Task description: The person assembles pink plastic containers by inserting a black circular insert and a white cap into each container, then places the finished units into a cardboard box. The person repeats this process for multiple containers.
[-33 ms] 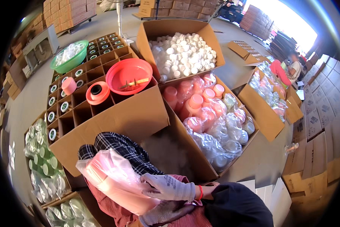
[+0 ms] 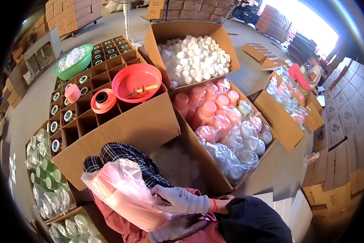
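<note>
Across my lap lies a pink plastic bottle (image 2: pixel 127 198) inside a clear plastic bag (image 2: pixel 123 174), tilted with its narrower end toward the upper left. My right hand (image 2: pixel 178 200), in a grey-white knit glove with a red band at the wrist, has its fingers closed on the bag film at the bottle's side. Below it, my left hand (image 2: pixel 173 229), also gloved, lies against the bottle's lower end. Its fingers are partly hidden under the right hand and sleeve, so its grip is unclear.
Ahead stands a divided carton (image 2: pixel 121 125) bearing a red bowl (image 2: pixel 121 81), a pink funnel-like piece (image 2: pixel 103 106) and a green basin (image 2: pixel 74 67). A carton of white caps (image 2: pixel 198 56) and one of bagged bottles (image 2: pixel 230 129) sit right. Green bottles (image 2: pixel 48 178) stand left. Another person (image 2: pixel 311 73) sits far right.
The view has shifted very slightly. Both hands, the bag and the bottle hold practically the same position.
</note>
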`<state>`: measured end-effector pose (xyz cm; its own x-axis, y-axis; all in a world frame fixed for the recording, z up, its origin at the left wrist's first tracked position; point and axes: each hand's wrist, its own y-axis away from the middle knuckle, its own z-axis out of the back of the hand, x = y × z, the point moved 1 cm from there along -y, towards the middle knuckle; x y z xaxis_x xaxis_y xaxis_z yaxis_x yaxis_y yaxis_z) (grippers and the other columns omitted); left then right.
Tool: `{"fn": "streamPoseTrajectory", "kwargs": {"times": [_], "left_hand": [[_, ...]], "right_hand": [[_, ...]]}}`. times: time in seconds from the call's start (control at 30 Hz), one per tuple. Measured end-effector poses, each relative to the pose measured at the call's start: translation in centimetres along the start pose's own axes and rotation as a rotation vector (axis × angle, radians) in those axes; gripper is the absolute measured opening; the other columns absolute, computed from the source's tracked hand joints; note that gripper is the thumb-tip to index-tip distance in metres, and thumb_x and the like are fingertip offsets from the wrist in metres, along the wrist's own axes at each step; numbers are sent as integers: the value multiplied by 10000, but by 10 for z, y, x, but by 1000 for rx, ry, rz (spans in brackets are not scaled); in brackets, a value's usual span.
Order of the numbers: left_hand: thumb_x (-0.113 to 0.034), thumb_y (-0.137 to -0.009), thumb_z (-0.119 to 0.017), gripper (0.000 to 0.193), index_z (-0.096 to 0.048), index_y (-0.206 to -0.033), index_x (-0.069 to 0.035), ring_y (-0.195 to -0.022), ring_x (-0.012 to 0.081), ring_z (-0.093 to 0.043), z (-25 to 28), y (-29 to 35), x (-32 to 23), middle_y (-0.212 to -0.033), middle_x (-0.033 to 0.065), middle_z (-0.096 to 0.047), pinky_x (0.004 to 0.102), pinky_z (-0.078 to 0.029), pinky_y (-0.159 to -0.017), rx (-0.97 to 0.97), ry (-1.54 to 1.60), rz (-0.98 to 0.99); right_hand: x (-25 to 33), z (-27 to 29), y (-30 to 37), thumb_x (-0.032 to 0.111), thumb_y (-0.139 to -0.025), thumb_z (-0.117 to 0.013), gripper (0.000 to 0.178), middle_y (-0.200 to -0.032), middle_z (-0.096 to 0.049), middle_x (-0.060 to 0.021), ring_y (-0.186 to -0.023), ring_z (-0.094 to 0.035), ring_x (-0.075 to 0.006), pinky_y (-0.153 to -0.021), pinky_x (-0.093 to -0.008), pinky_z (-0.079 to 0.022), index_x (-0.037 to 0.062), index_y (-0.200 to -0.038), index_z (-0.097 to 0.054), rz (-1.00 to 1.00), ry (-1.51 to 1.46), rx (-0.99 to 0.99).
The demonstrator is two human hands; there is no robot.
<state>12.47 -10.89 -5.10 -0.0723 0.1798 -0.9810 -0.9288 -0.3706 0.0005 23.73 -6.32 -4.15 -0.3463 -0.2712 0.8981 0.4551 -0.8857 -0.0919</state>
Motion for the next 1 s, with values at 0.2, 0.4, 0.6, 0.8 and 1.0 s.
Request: {"fn": "streamPoseTrajectory", "kwargs": {"times": [0.2, 0.4, 0.6, 0.8, 1.0], "left_hand": [[-257, -983, -568, 410, -558, -1301, 2, -1210, 292, -546, 12, -9, -33, -1331, 173, -555, 368, -452, -1024, 192, 278, 274], [-134, -1017, -432, 398, -491, -1394, -21, -1215, 321, -535, 0, -1, 3, -1354, 180, -527, 378, -421, -1068, 200, -110, -221], [-207, -1021, -458, 436, -470, -1394, 19, -1245, 294, -532, 14, -6, 0, -1322, 172, -555, 393, -433, -1062, 173, 145, -90], [-179, -956, -548, 416, -547, -1297, 58, -1152, 231, -585, 112, -11, -11, -1207, 159, -636, 331, -431, -1021, -327, 347, 148], [-150, -970, -468, 418, -526, -1281, 123, -1136, 256, -601, 156, 2, 6, -1182, 198, -640, 365, -426, -1047, -699, 423, -19]], "right_hand": [[-9, 0, -29, 131, -810, -599, 400, -834, -602, -213, -770, -609, -402, -677, -459, -493, 20, -1189, -536, -28, 148, -167], [-94, 61, 11, 116, -796, -682, 419, -1269, -617, -147, -1165, -558, -211, -1013, -368, -440, 12, -1199, -636, 48, -203, -130], [-153, 64, 121, 122, -969, -529, 276, -1266, -602, -131, -1151, -557, -182, -963, -314, -464, 0, -1195, -628, -657, -772, -402], [-191, 118, 129, 70, -918, -529, 142, -958, -649, -58, -833, -628, -147, -731, -293, -538, 12, -976, -645, -262, -285, -830], [-287, 214, 28, 179, -922, -610, 165, -937, -671, -64, -830, -645, -201, -741, -353, -524, 19, -960, -622, -290, -420, -1206]]}}
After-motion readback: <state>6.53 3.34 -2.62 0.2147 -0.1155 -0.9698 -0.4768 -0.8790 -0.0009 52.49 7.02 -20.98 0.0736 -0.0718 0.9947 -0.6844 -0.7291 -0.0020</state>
